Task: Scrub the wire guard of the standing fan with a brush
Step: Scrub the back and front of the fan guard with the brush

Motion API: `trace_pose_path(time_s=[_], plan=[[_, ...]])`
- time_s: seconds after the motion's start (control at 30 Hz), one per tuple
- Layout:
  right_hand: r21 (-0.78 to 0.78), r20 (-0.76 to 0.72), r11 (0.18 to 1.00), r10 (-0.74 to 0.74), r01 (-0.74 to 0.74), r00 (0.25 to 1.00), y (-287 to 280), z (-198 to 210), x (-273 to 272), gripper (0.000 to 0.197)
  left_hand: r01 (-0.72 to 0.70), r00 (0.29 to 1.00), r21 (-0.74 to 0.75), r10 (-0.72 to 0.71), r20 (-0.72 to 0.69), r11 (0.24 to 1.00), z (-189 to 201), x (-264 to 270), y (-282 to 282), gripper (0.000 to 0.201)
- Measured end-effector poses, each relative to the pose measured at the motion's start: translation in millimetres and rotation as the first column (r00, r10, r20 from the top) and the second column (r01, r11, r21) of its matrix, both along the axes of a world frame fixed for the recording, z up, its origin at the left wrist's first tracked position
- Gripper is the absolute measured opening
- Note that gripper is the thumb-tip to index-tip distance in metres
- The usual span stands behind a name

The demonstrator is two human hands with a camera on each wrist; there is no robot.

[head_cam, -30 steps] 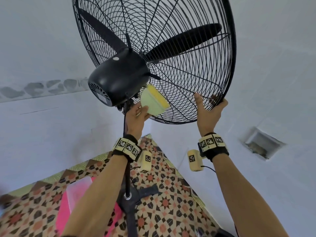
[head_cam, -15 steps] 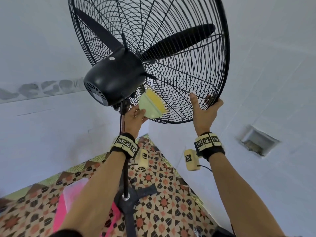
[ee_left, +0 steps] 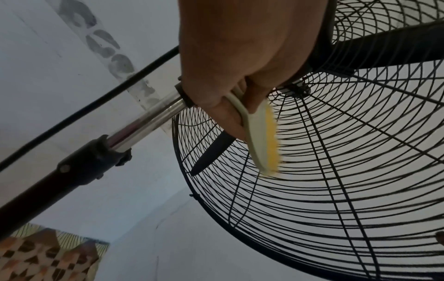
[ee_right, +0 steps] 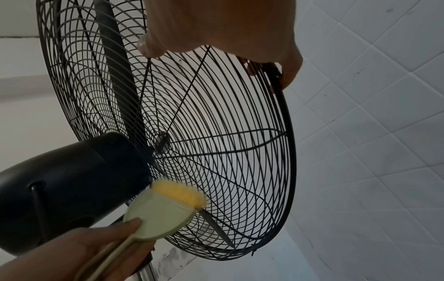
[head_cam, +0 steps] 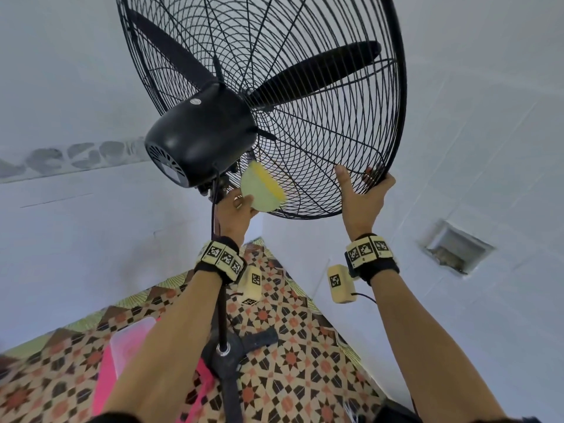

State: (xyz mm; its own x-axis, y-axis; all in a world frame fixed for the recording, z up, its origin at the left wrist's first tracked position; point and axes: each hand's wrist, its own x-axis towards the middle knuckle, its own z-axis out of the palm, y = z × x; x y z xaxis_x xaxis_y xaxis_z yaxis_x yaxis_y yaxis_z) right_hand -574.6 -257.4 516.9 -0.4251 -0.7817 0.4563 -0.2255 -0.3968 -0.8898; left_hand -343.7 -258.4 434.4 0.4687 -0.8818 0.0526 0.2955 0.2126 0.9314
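Note:
A black standing fan rises overhead, its round wire guard [head_cam: 305, 87] [ee_left: 336, 190] [ee_right: 228, 152] seen from behind, with the black motor housing [head_cam: 198, 138] [ee_right: 67, 180] at the centre. My left hand [head_cam: 235, 212] [ee_left: 240, 66] grips the handle of a pale green brush [head_cam: 262, 190] [ee_left: 259, 140] [ee_right: 163, 216]; its yellow bristles press on the rear wires just below the motor. My right hand [head_cam: 363, 193] [ee_right: 228, 28] holds the guard's lower rim, fingers curled over the edge, thumb on the wires.
The fan's chrome pole [ee_left: 149, 117] and black cord [ee_left: 96, 106] run down to a black cross base [head_cam: 232, 352] on a patterned floor [head_cam: 290, 346]. A pink container [head_cam: 122, 355] lies beside the base. White tiled walls stand close on both sides, with a recessed vent [head_cam: 454, 248].
The brush has slid a little along the rear wires under the motor. My right hand keeps its hold on the rim. The camera view has shifted slightly.

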Motion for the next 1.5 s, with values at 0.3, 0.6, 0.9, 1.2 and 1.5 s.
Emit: trace_pose_path(time_s=[0.3,0.6,0.9,1.2,1.5], plan=[[-0.009,0.009,1.0,-0.01,0.01,1.0,-0.4,-1.8,3.0,0.086,-0.117,0.988,0.099,0.106,0.113,0.988,-1.6,-3.1,-1.0,0.036],[-0.016,0.018,1.0,-0.008,0.008,1.0,0.0,-2.3,4.7,0.09,0.07,0.994,-0.034,-0.066,0.092,0.997,-19.0,-26.4,17.7,0.019],[-0.05,0.016,0.999,-0.008,0.009,1.0,-1.3,-7.6,2.8,0.091,0.091,0.995,-0.045,-0.088,0.056,0.995,-24.2,-21.3,20.2,0.017],[-0.05,0.024,0.999,-0.004,0.005,1.0,-5.8,-9.3,-0.1,0.093,0.012,0.994,0.036,-0.016,0.105,0.999,-30.2,-34.9,8.3,0.016],[-0.055,0.049,0.998,-0.01,0.013,0.999,-4.9,-12.4,4.2,0.094,0.082,0.985,0.005,-0.082,0.155,0.997,-23.9,-28.9,14.4,0.015]])
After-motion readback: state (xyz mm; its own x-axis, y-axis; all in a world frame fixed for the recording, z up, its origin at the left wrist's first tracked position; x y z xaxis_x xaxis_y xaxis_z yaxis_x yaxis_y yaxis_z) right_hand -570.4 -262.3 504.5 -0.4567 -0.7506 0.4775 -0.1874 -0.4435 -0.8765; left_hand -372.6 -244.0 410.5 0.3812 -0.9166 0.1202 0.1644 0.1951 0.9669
